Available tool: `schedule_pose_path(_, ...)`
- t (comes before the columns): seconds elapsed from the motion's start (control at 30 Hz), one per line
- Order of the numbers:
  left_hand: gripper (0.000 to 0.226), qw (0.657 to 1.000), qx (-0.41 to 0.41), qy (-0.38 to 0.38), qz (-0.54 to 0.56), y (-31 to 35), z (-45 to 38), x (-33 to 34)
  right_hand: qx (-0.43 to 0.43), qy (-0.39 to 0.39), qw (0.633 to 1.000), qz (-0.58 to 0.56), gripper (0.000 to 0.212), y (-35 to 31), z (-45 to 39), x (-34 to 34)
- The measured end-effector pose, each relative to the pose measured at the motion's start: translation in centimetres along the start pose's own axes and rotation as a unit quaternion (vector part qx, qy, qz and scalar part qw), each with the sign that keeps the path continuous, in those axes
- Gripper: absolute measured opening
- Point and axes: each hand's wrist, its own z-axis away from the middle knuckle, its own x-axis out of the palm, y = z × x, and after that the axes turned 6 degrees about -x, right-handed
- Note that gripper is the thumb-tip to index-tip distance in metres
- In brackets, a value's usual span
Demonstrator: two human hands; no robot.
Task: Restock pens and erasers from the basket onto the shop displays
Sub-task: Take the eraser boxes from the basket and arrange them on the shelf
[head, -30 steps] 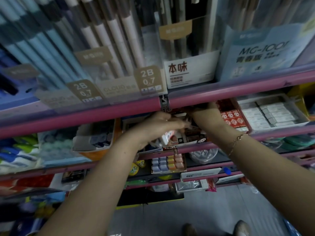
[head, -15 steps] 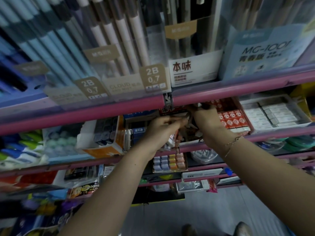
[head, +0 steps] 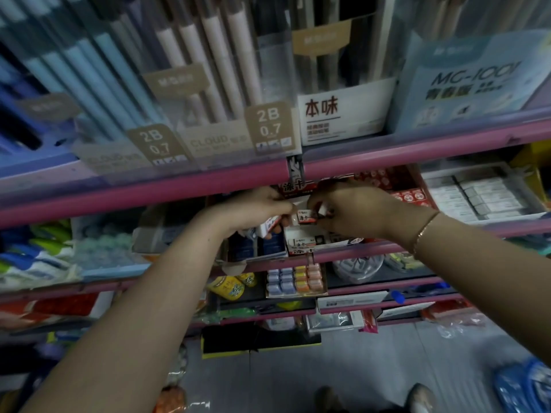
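Both hands meet just under the pink shelf rail (head: 387, 158), in front of an open display box of erasers (head: 316, 244). My left hand (head: 256, 208) grips a few small white erasers (head: 268, 228) with red and black labels. My right hand (head: 354, 208) pinches one such eraser (head: 307, 218) between thumb and fingers, right beside the left hand and above the box. The box's raised lid (head: 298, 187) shows red print behind the fingers. The basket is not in sight.
Clear pen and pencil displays (head: 208, 93) fill the shelf above. A red box (head: 408, 193) and a tray of white erasers (head: 483, 195) lie to the right. Coloured eraser packs (head: 295, 280) sit one shelf lower. Grey floor and my shoes (head: 420, 396) lie below.
Both hands have drawn slightly back out from under the rail. The right hand now pinches a single eraser next to those in the left hand.
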Motion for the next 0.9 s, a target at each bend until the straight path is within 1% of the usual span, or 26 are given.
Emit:
schedule_pose_path(0.07,0.021,1.000,-0.003,-0.017,-0.005,0.4,-0.4,-0.3,-0.006,-0.026,1.000,0.002,0.027,0.0,-0.6,0.1)
schedule_pose_path(0.13,0.023,0.999,-0.005,-0.020,-0.028,0.8,-0.8,-0.2,-0.013,-0.035,0.999,0.012,0.028,0.0,-1.1,0.4)
schedule_pose_path(0.23,0.021,0.993,-0.014,0.010,-0.117,1.4,-1.5,0.4,-0.025,-0.027,0.998,0.049,0.028,-0.1,-1.8,1.4)
schedule_pose_path(0.3,0.020,0.987,-0.029,0.019,-0.158,1.8,-1.7,0.8,-0.031,-0.043,0.997,0.055,0.030,0.0,-2.2,1.8)
schedule_pose_path(0.4,0.023,0.969,-0.051,0.047,-0.238,2.1,-2.0,1.5,-0.028,-0.063,0.997,0.015,0.028,0.2,-2.7,1.7)
schedule_pose_path(0.5,0.033,0.949,-0.042,0.093,-0.300,2.0,-2.5,2.4,-0.006,-0.065,0.997,-0.028,0.026,0.4,-2.8,1.7)
schedule_pose_path(0.6,0.035,0.947,-0.027,0.099,-0.305,1.9,-2.8,2.8,0.012,-0.024,0.998,-0.057,0.026,0.7,-2.8,2.2)
schedule_pose_path(0.7,0.030,0.941,-0.014,0.086,-0.327,1.7,-2.6,2.4,0.033,0.013,0.998,-0.044,0.028,0.8,-2.9,2.9)
schedule_pose_path(0.77,0.017,0.944,-0.009,0.066,-0.323,1.6,-2.3,2.2,0.031,-0.001,0.998,-0.052,0.029,0.8,-2.8,3.0)
schedule_pose_path(0.8,0.015,0.945,-0.009,0.062,-0.321,1.6,-2.3,2.2,0.021,-0.016,0.998,-0.065,0.029,0.8,-2.8,3.0)
schedule_pose_path(0.9,0.030,0.935,-0.017,0.088,-0.343,1.4,-2.5,2.6,-0.001,-0.067,0.994,-0.084,0.028,0.9,-2.6,2.8)
